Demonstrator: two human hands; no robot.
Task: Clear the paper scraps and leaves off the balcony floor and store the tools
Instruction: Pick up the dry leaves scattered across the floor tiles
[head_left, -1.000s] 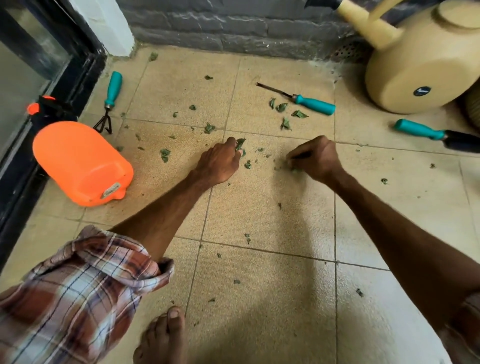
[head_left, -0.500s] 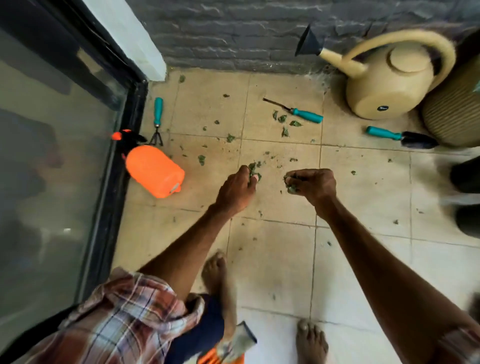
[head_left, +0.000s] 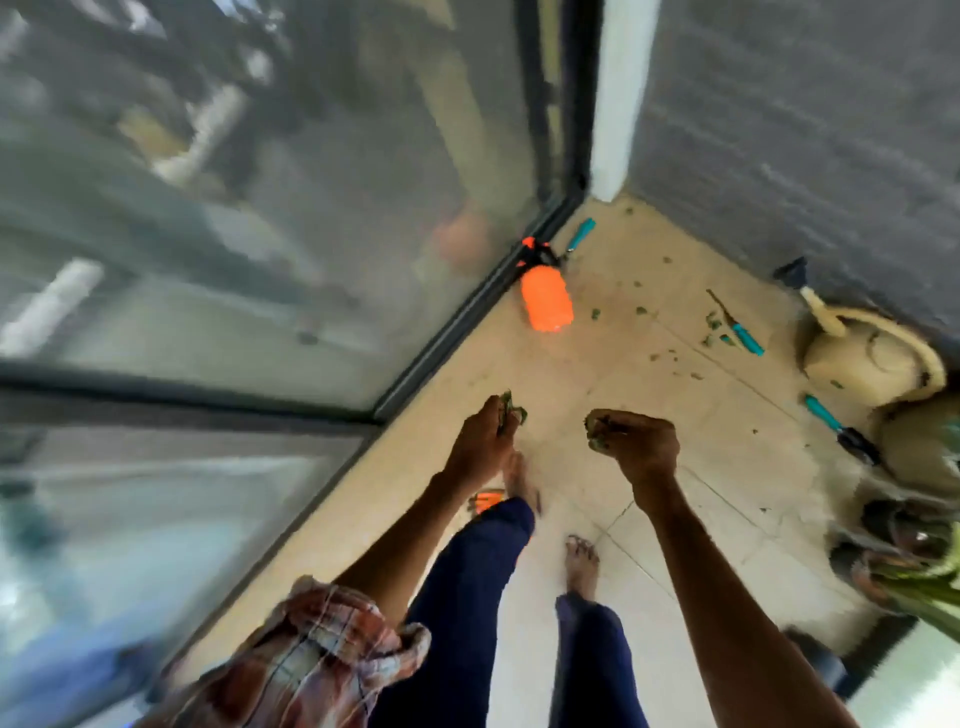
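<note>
Head view: left hand and right hand each clutch leaf scraps; loose leaves lie right of the orange sprayer, beyond both, nearer the right hand

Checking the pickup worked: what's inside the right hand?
Green leaf bits stick out between the curled fingers of the right hand; whatever lies deeper in the fist is covered.

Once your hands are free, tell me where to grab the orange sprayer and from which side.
Take the sprayer round its orange body, from above and from the open-floor side. It lies on its side, its black pump head by the door track, so that side is likely hemmed in.
</note>
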